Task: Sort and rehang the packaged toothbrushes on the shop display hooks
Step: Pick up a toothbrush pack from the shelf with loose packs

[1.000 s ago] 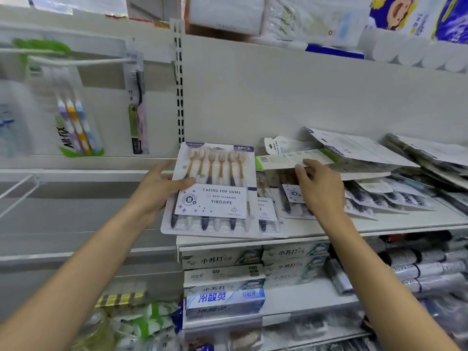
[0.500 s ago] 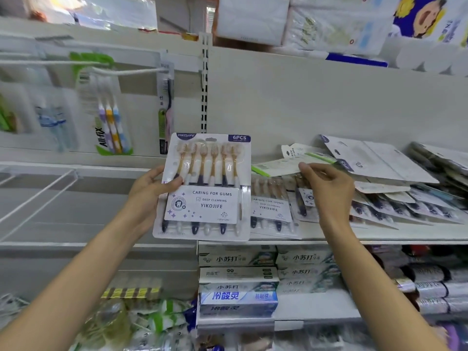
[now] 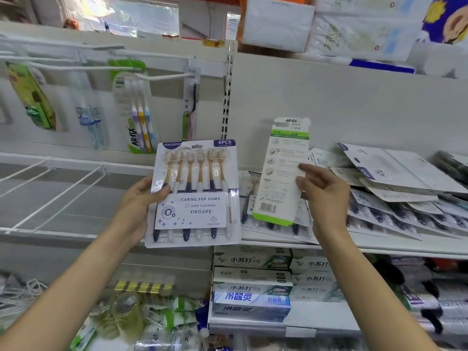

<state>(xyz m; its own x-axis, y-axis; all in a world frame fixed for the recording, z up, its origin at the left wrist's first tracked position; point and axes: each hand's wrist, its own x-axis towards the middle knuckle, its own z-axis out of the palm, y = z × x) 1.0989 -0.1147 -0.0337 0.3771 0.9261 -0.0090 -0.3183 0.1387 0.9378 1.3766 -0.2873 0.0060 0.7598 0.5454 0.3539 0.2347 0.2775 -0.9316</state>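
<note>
Left hand (image 3: 138,198) grips a six-pack of toothbrushes (image 3: 195,193) by its left edge, thumb curled over the front, fingers behind. Pack upright, printed face toward the camera, labelled YIKOJIFE and 6PCS, raised in front of the shelf edge at the join of the two shelving bays.

Right hand (image 3: 325,196) pinches a narrow green-and-white pack (image 3: 281,173) by its right edge, thumb and forefinger on the card, other fingers loosely curled behind. This pack shows its back, barcode at the bottom, All-fix logo at the top, tilted a little to the right. It sits just right of the six-pack, the two not touching.

Behind and below the right hand, loose packs (image 3: 395,198) lie flat in an overlapping heap on the white shelf (image 3: 379,245), some face up, some card-side up. More YIKOJIFE-type packs lie under the green-and-white one.

Upper left, white display hooks (image 3: 162,77) project from the back panel. Hanging there: a three-brush All-fix pack (image 3: 138,117), a single dark-bristled brush pack (image 3: 191,105), a green pack (image 3: 33,97) at far left, a blurred blue one between.

Boxed toothpaste (image 3: 253,279) stacked on the shelf below.
</note>
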